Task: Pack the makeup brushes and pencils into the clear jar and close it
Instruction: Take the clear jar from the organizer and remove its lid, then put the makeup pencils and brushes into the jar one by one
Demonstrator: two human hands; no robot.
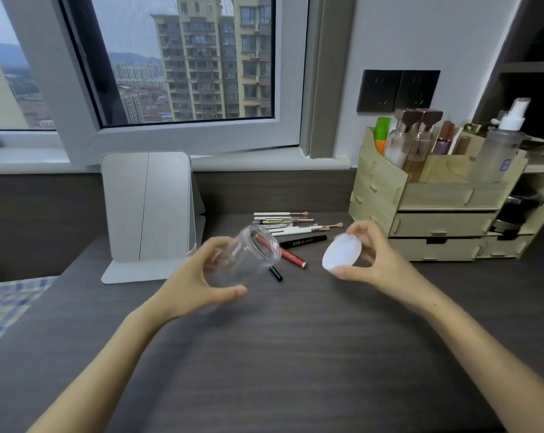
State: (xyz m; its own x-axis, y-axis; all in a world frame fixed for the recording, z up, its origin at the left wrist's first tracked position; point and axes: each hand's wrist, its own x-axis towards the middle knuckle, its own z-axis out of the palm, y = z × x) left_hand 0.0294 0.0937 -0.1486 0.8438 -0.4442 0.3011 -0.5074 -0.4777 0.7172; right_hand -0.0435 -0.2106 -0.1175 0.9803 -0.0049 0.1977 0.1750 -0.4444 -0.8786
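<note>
My left hand [198,276] grips the clear jar [248,256] above the dark desk, tilted with its open mouth facing up and to the right. The jar looks empty. My right hand [375,256] holds the white lid [341,253] between thumb and fingers, apart from the jar. Behind both hands lies a pile of makeup brushes [291,221] with white handles. In front of the pile lie a black pencil [301,242], a red pencil [291,256] and a short black one [276,273].
A folding mirror [150,207] stands at the back left of the desk [280,354]. A wooden organiser [436,198] with bottles and drawers fills the back right. A checked cloth [8,304] lies at the left edge. A window is behind.
</note>
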